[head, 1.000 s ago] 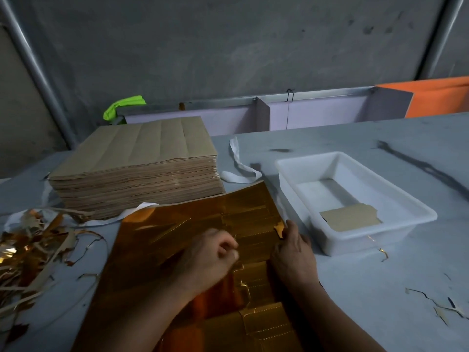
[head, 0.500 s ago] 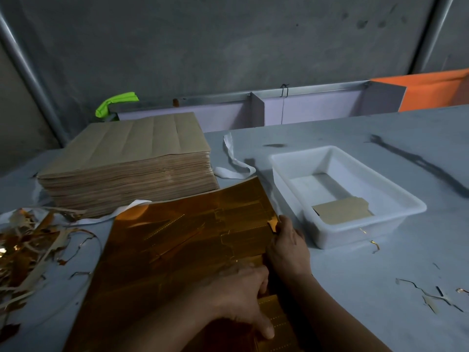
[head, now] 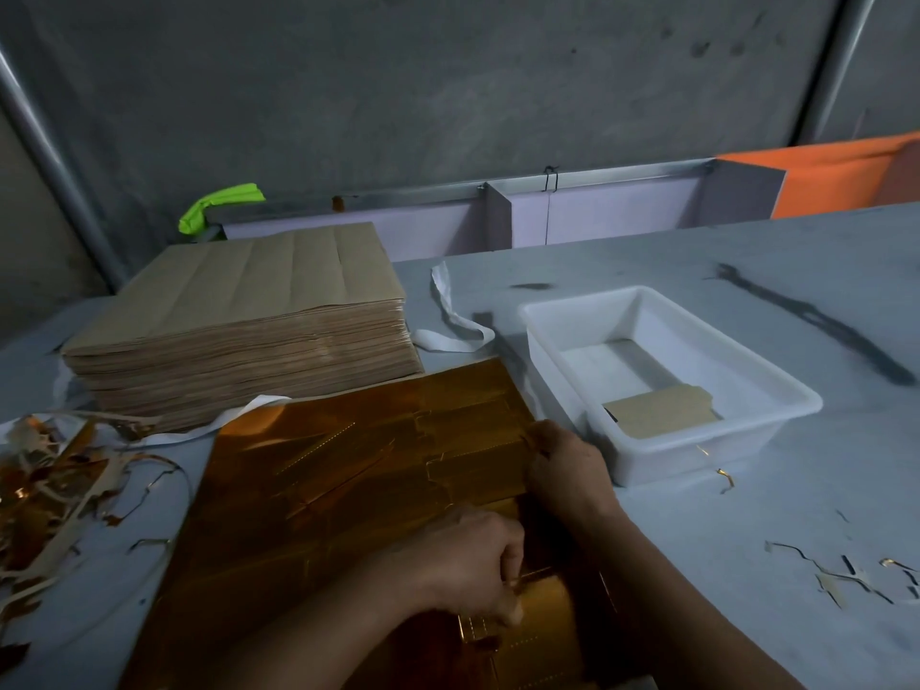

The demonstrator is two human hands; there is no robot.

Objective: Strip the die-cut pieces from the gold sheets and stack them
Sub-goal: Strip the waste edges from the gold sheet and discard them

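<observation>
A shiny gold sheet with die-cut lines lies flat on the grey table in front of me. My left hand has its fingers curled and pinches a gold die-cut piece at the sheet's near right. My right hand grips the sheet's right edge, fingers curled over it. A white plastic tray stands to the right and holds a brown-backed cut piece. A thick stack of brown-backed sheets sits at the back left.
Gold and white offcut strips are heaped at the left edge. Small scraps lie on the table at the right. A white band curls between stack and tray. Behind runs a low lilac partition.
My left hand slid from the sheet's middle toward me and now pinches a piece at the near right. My right hand stayed on the right edge.
</observation>
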